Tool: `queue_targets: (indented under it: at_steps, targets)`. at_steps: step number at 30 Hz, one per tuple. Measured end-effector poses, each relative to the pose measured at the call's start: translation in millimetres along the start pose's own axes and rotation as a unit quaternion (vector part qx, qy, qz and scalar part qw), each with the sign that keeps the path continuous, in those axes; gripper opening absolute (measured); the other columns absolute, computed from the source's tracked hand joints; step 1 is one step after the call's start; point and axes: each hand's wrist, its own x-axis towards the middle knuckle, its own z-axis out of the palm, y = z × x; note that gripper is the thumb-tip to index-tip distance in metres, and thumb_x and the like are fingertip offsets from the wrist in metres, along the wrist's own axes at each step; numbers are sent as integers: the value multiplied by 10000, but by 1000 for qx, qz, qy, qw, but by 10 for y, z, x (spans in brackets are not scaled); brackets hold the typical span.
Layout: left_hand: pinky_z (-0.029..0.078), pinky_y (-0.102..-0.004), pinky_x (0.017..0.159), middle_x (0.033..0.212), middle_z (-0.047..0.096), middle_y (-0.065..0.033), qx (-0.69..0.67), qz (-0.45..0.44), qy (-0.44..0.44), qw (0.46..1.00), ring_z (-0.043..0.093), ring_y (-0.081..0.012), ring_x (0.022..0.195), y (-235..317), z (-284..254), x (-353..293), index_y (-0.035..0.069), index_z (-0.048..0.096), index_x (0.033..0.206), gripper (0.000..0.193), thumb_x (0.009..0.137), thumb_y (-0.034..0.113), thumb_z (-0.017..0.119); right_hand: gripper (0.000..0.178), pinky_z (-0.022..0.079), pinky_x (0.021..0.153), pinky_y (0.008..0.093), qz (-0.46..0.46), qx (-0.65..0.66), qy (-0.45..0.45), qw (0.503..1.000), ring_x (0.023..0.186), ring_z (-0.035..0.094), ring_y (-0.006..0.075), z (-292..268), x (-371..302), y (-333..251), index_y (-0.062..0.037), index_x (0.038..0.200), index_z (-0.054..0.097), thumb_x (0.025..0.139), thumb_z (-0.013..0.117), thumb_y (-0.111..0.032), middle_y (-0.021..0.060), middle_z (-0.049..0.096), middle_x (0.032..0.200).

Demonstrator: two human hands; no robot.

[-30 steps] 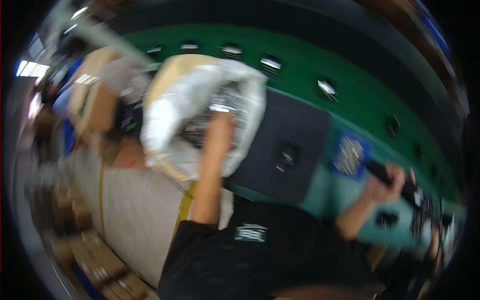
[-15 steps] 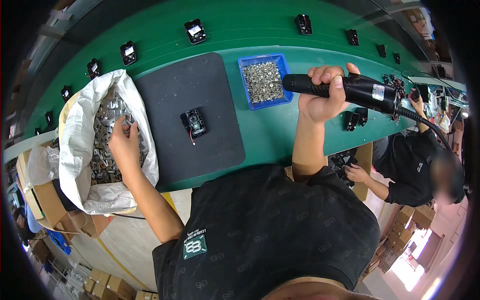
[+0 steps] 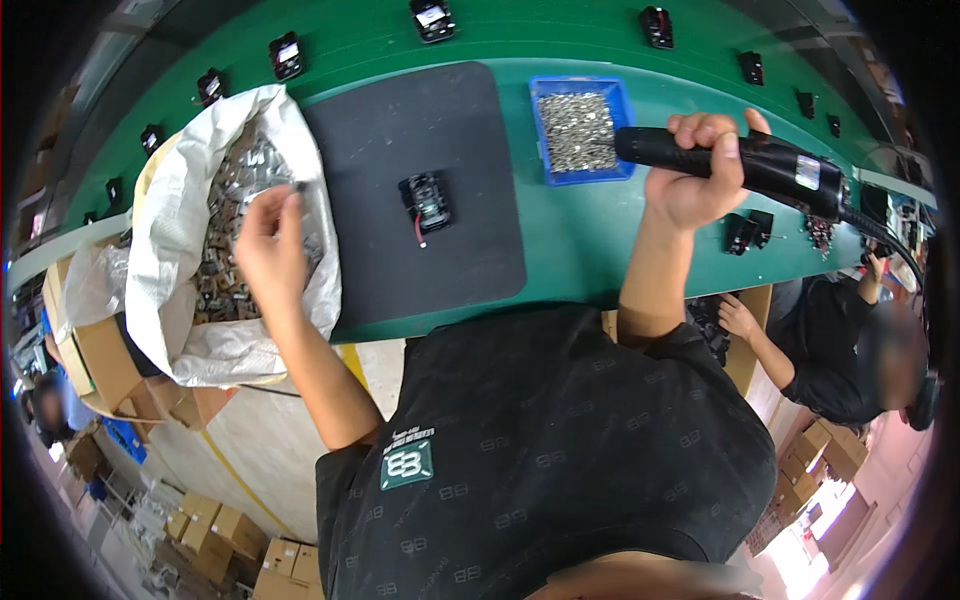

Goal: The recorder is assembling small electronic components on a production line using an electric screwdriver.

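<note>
My left hand [image 3: 272,240] hovers over the open white woven bag [image 3: 165,270], close to its right side, with thumb and fingers pinched. A small dark bit shows at the fingertips, too small to name. Loose metal pieces [image 3: 225,250] fill the bag. In my right hand [image 3: 705,170] is a black electric screwdriver [image 3: 780,168], held level with its nose pointing left at the blue bin [image 3: 628,175] of small silver screws [image 3: 577,130]. A black device housing [image 3: 427,202] with exposed circuitry and a red wire lies on the dark grey mat [image 3: 450,280].
Several black housings stand along the far green strip, including one with a white label [image 3: 432,20]. More black housings [image 3: 742,232] lie right of my right forearm. A co-worker [image 3: 835,350] reaches into a carton [image 3: 755,330] at the right. The screwdriver's cable [image 3: 880,235] trails right.
The whole view has shifted, so the bench sits higher and further right. My left hand has risen a little from the metal pieces. The screwdriver stays beside the screw bin.
</note>
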Motion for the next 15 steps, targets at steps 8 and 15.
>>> queue_targets:
  at_steps: [8,15]
  targets:
    - [513,-266,707,911,664,-92,-10,104,-111,988,643,-166,787,284,433,-353,-9,659,883,115,794,29,721,459,467,630,387,23,30,7,999,610,517,190,-7,-62,-7,-20,1231,432,813,607,-92,83,553,727]
    - [480,-345,842,1070,635,-118,59,150,-141,977,627,-281,972,319,614,-356,13,683,846,135,739,70,744,443,470,626,392,11,35,-11,999,609,522,194,-13,-127,-91,-16,1238,437,824,576,-91,84,548,722]
